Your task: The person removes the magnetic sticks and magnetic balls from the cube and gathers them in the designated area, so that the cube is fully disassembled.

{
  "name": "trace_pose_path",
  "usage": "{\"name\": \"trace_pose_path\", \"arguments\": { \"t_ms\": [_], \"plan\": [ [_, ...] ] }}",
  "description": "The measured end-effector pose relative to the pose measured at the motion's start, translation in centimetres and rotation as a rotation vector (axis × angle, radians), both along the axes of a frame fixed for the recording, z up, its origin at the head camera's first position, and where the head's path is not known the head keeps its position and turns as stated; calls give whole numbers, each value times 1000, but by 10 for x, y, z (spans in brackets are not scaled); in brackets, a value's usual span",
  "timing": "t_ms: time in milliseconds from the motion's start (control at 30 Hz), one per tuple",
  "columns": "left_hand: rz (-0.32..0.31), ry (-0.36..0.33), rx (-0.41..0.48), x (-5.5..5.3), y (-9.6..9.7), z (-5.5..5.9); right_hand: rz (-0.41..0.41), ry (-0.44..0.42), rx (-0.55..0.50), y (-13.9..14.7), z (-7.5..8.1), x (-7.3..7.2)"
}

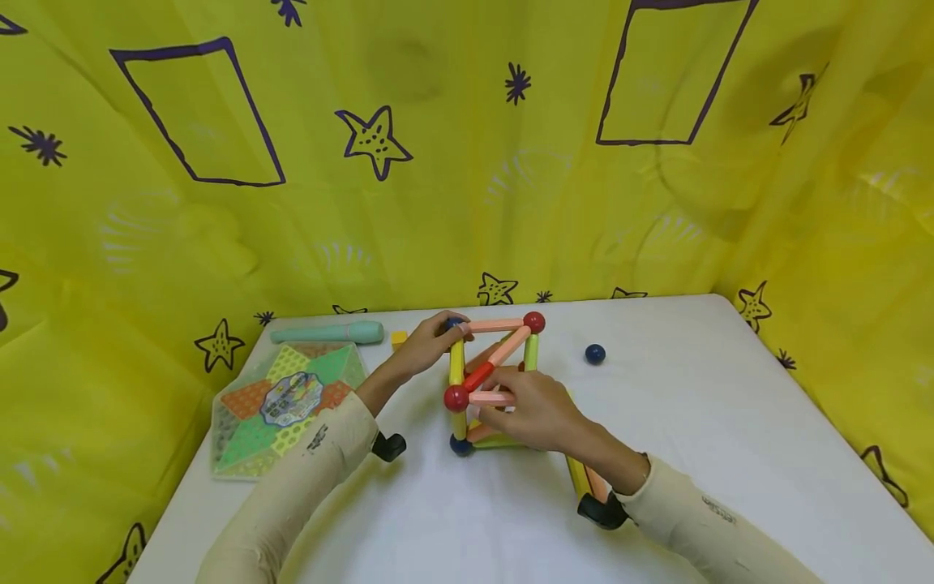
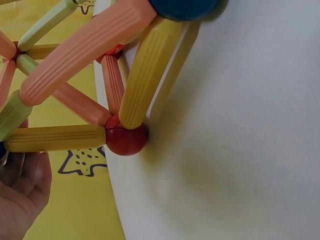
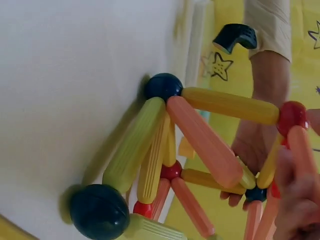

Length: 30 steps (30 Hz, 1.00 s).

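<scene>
A frame of ribbed magnetic rods and balls (image 1: pixel 459 365) stands on the white table, its rods yellow, pink and lime green, its balls red and dark blue. At the upper far left corner, my left hand (image 1: pixel 430 345) holds a dark blue ball (image 3: pixel 256 194) between thumb and fingers. My right hand (image 1: pixel 540 410) pinches a pink rod (image 1: pixel 490 398) whose end meets the red ball (image 1: pixel 456 398) at the upper near left corner. A slanting red and pink brace (image 1: pixel 490 365) runs from that ball to the far right red ball (image 1: pixel 534 323). The right hand hides part of the frame.
A loose dark blue ball (image 1: pixel 594 354) lies to the right. Left of the frame are a patterned hexagonal box (image 1: pixel 241 438), a turquoise tube (image 1: pixel 328 332) and a small yellow block (image 1: pixel 398 339). Loose rods (image 1: pixel 578 477) lie under my right wrist. Yellow curtain (image 1: pixel 452 227) surrounds the table.
</scene>
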State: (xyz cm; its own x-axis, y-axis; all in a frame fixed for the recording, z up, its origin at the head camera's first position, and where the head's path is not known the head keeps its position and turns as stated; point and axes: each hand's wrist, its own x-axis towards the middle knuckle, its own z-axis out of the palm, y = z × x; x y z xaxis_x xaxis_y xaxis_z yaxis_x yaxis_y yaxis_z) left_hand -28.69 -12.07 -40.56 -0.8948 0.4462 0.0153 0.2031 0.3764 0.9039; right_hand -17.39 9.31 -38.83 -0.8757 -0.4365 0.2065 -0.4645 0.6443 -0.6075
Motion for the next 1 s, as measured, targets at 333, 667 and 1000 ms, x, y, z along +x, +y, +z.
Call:
{"name": "trace_pose_path", "arguments": {
  "t_ms": [333, 667, 1000],
  "plan": [
    [-13, 8, -12, -4, 2, -1, -62, 107, -12, -6, -4, 0],
    [-20, 11, -15, -3, 1, 2, -22, 101, -54, -1, -3, 1],
    [-12, -2, -24, -2, -1, 1, 272, -173, -155, 42, 6, 0]
  ]
}}
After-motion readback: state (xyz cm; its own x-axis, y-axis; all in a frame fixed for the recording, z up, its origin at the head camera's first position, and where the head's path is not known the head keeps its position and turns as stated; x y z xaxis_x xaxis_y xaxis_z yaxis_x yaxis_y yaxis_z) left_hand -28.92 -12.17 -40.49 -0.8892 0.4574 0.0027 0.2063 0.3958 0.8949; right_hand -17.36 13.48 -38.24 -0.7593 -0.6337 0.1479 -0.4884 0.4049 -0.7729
